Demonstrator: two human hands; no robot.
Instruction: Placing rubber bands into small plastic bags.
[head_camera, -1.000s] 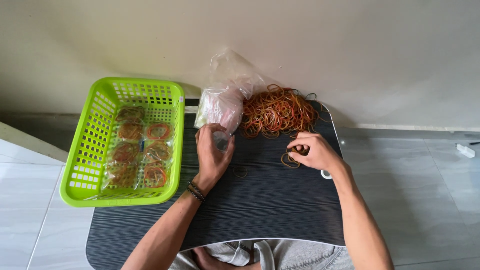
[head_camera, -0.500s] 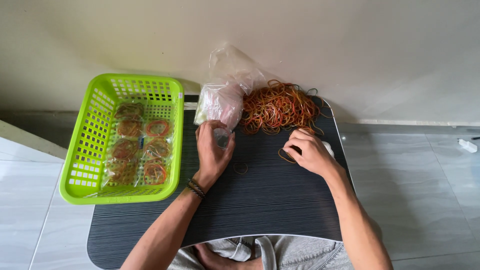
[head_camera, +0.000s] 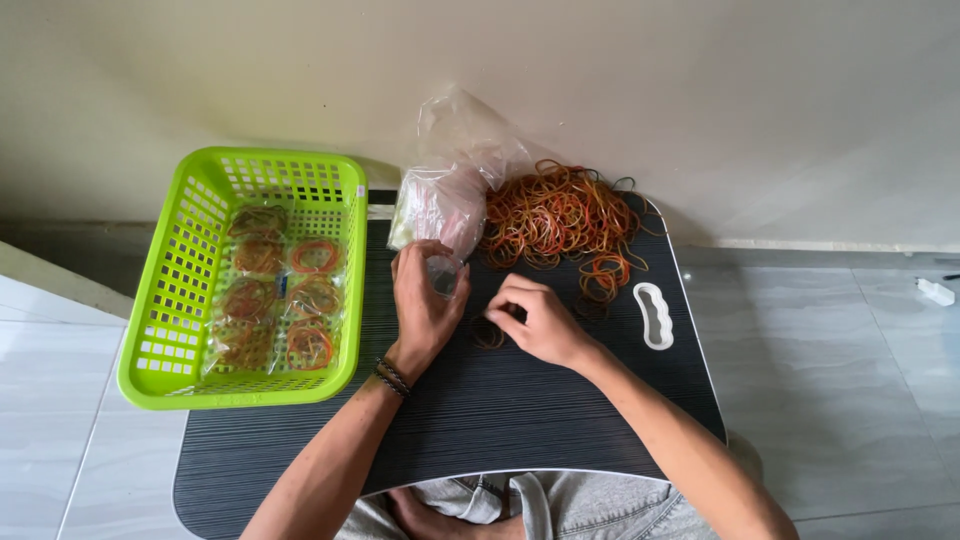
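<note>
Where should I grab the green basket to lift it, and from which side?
Grip the green basket by its near rim, coming from above on the side nearest the person. The rim is a flat, wide lip all round; the bagged rubber bands lie low on its floor, so the edges are free. The far right corner sits close to the plastic bag.

Plain beige wall (head_camera: 700, 90), grey tiled floor (head_camera: 850, 380), dark striped lap table (head_camera: 520, 420)
</note>
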